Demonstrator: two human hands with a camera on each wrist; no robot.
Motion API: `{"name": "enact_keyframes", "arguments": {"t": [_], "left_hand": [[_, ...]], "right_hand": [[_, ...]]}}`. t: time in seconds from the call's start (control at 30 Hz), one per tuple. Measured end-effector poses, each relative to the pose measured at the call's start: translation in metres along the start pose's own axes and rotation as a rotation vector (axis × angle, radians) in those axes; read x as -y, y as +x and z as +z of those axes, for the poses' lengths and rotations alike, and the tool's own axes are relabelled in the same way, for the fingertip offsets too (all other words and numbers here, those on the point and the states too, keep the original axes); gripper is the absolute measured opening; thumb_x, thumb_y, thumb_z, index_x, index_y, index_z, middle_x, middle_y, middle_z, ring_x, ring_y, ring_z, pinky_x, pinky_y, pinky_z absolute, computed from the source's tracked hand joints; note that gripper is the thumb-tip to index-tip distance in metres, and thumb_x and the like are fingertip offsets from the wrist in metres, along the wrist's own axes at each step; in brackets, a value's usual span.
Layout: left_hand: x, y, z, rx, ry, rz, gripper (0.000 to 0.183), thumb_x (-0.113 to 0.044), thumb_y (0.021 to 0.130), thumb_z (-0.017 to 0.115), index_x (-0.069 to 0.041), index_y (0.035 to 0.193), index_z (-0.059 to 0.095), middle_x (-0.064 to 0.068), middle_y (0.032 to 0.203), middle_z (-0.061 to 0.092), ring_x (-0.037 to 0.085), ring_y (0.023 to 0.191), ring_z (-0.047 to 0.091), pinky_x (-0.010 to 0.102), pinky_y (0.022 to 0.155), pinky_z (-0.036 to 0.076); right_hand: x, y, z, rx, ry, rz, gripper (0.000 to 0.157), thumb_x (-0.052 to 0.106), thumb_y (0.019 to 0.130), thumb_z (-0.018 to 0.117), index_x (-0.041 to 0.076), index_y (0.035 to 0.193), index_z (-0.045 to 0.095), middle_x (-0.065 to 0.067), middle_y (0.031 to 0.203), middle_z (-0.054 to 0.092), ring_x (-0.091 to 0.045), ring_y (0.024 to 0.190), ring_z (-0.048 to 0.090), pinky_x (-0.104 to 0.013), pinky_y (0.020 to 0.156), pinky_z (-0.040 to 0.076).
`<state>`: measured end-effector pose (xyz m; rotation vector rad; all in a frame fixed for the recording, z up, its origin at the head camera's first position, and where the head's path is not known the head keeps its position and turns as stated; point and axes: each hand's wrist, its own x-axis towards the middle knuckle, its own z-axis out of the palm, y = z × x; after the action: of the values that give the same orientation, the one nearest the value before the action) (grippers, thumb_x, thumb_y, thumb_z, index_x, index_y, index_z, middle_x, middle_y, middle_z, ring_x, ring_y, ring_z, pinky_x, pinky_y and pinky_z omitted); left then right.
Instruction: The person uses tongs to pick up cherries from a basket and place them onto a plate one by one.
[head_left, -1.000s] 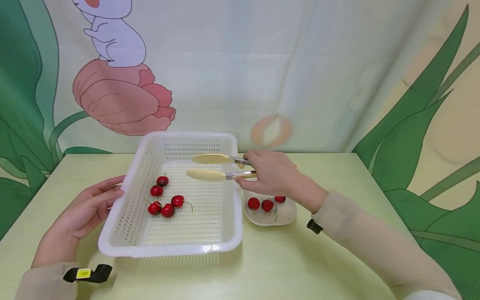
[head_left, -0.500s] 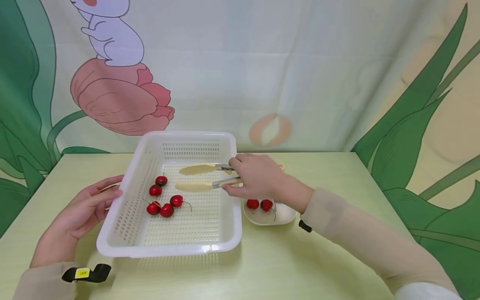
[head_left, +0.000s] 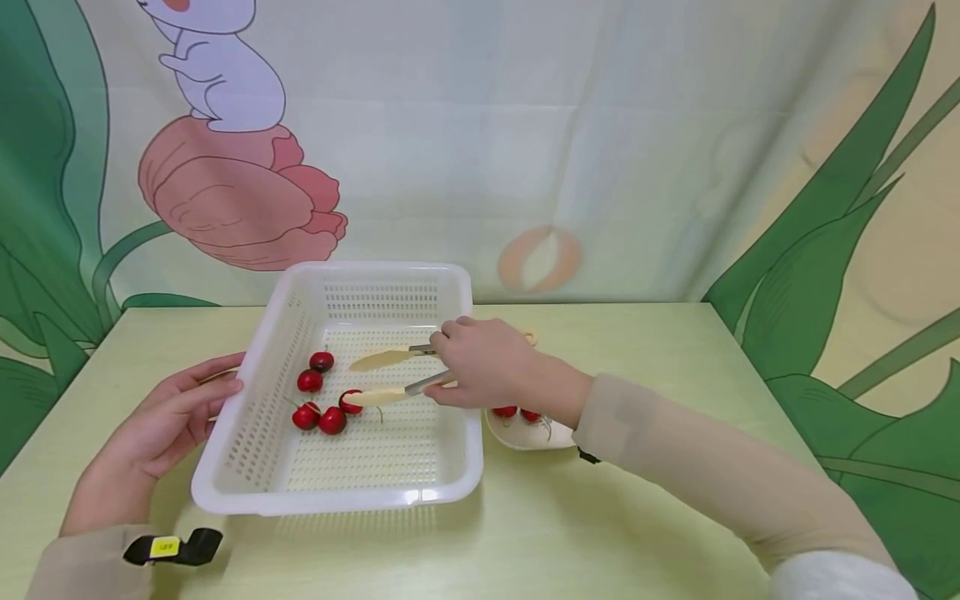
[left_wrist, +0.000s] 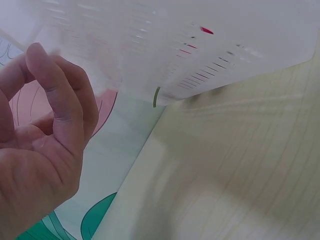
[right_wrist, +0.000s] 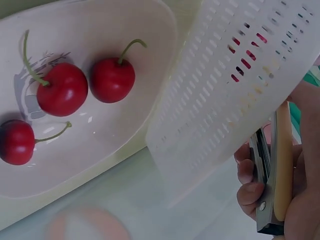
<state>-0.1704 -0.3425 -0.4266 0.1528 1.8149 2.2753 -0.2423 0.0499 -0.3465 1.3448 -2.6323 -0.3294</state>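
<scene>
A white perforated plastic basket (head_left: 337, 502) stands on the table with several red cherries (head_left: 332, 421) in its left half. At its left rim my left hand (head_left: 165, 417) holds on, thumb tip on the rim and fingers against the outer side. My right hand (head_left: 487, 362) grips a pair of tongs (head_left: 378, 359) with cream tips and metal arms, reaching over the basket's right rim. The tongs are spread apart, and their nearer tip overlaps the rightmost cherry (head_left: 347, 407). In the right wrist view, fingers wrap the tongs' handle (right_wrist: 282, 170).
Right of the basket sits a small white dish (right_wrist: 125, 142), partly under my right forearm in the head view. Three stemmed cherries (right_wrist: 62, 90) lie in it. A printed curtain (head_left: 637, 167) hangs behind the pale table (head_left: 637, 517).
My right hand has moved left and toward me with the tongs, bringing their tips down to the cherries in the basket. My left hand has stayed at the rim.
</scene>
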Motion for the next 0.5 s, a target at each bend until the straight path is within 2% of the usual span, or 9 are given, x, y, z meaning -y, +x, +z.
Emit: {"name": "enact_keyframes", "arguments": {"t": [0.2, 0.5], "left_hand": [[0.000, 0.000, 0.000, -0.006, 0.004, 0.000, 0.033, -0.005, 0.108, 0.049, -0.024, 0.130, 0.064, -0.001, 0.121, 0.072, 0.022, 0.100, 0.074, 0.038, 0.082, 0.061], [0.000, -0.001, 0.000, -0.002, 0.001, 0.005, 0.033, -0.005, 0.108, 0.049, -0.023, 0.130, 0.065, -0.001, 0.121, 0.072, 0.021, 0.100, 0.074, 0.037, 0.083, 0.061]], "right_hand": [[0.008, 0.009, 0.000, 0.064, -0.009, -0.014, 0.045, 0.059, 0.097, 0.059, 0.014, 0.101, 0.066, 0.003, 0.089, 0.060, -0.014, 0.082, 0.058, -0.031, 0.057, 0.053], [0.014, 0.021, 0.002, 0.108, -0.001, -0.005, 0.044, 0.058, 0.098, 0.060, 0.015, 0.101, 0.068, 0.003, 0.095, 0.064, -0.015, 0.086, 0.060, -0.030, 0.062, 0.054]]}}
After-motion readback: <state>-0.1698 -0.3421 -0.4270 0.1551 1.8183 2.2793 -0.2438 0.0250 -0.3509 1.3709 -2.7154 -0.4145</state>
